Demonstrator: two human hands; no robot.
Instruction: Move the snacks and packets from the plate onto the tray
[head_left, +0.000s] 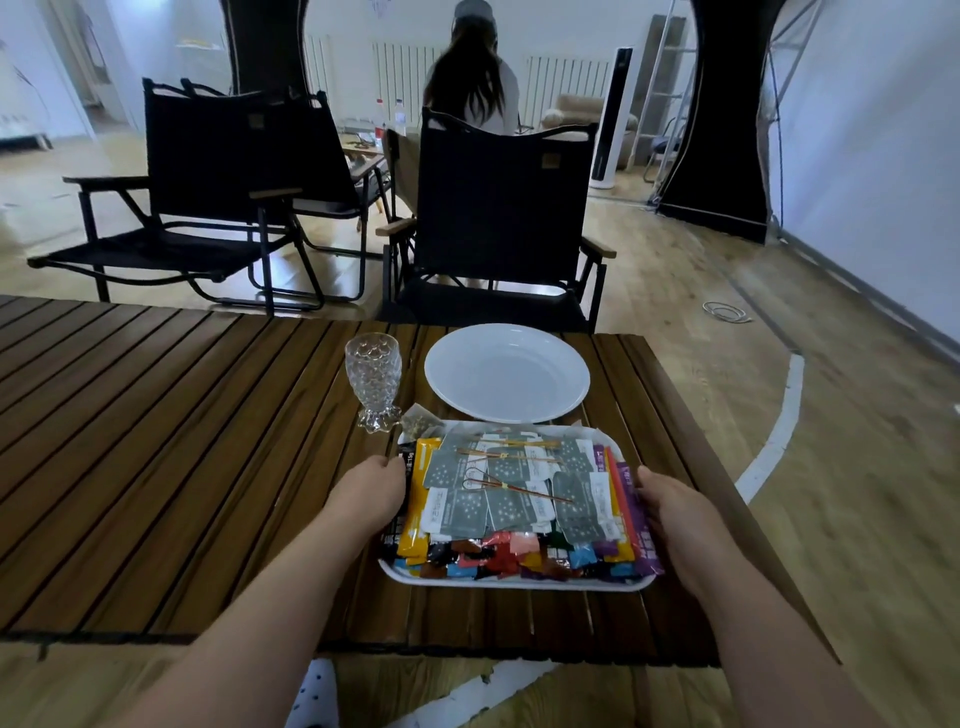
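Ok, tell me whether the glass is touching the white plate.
Apart. The head view shows a strip of bare wooden table between the glass and the plate.

A dark wooden table (182, 441) of long slats carries four things, all gathered towards its right end. Nearest the front edge sits a white tray (514, 583), rectangular with rounded corners and heaped with coloured packets. Just beyond it lies a round white plate (506, 371), its near rim right against the tray's far edge; whether they touch is hard to tell. Left of the plate a knobbly clear glass (373, 379) stands upright on a flared foot. A small pale sachet (418, 422) lies between that foot and the tray's far left corner.
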